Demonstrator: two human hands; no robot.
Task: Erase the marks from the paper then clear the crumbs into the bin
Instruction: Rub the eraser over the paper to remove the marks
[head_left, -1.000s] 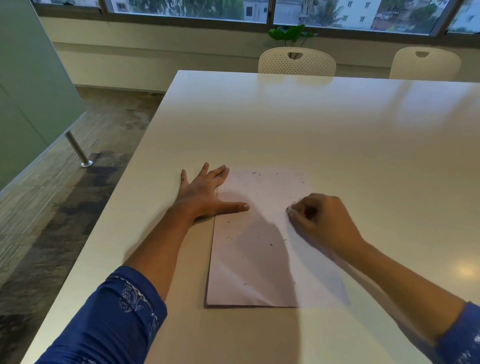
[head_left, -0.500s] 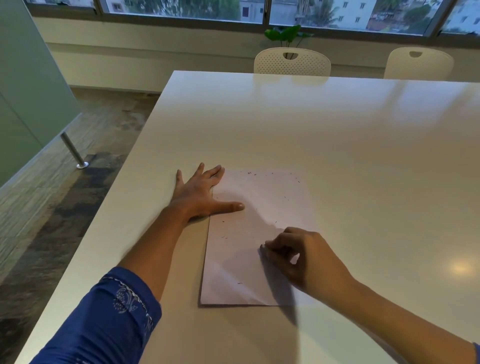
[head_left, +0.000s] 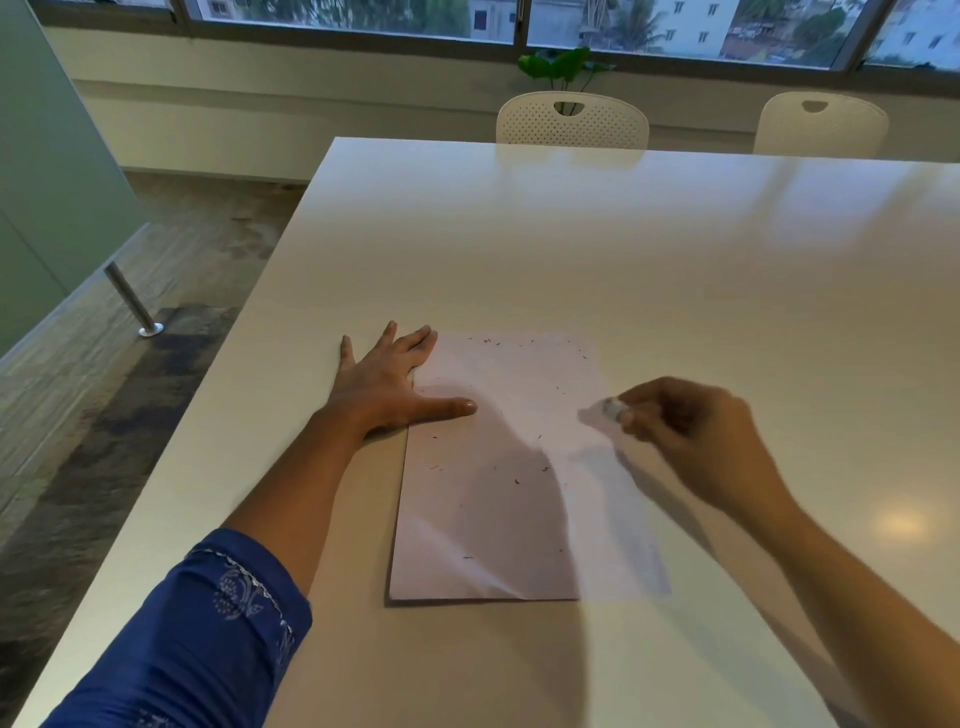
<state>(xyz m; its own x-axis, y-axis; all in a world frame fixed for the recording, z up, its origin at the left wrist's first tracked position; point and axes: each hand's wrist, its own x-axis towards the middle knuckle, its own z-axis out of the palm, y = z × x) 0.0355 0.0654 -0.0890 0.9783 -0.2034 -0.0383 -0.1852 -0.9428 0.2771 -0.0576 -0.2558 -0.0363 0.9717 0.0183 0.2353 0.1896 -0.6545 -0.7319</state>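
A white sheet of paper (head_left: 498, 499) lies flat on the white table (head_left: 623, 249), sprinkled with small dark eraser crumbs (head_left: 517, 481). My left hand (head_left: 387, 384) lies flat with fingers spread on the paper's upper left edge, the thumb pressing on the sheet. My right hand (head_left: 696, 441) hovers at the paper's right edge, blurred, pinching a small pale eraser (head_left: 613, 410) between thumb and fingers. No bin is in view.
Two white perforated chairs (head_left: 571, 122) (head_left: 821, 124) stand at the table's far side, a green plant (head_left: 563, 65) behind them under the window. The table's left edge drops to the floor, where a metal leg (head_left: 132, 304) stands by a green partition.
My right hand swept down to the lower middle of the paper, then back up and right to the paper's right edge. The left hand stayed pressed in place.
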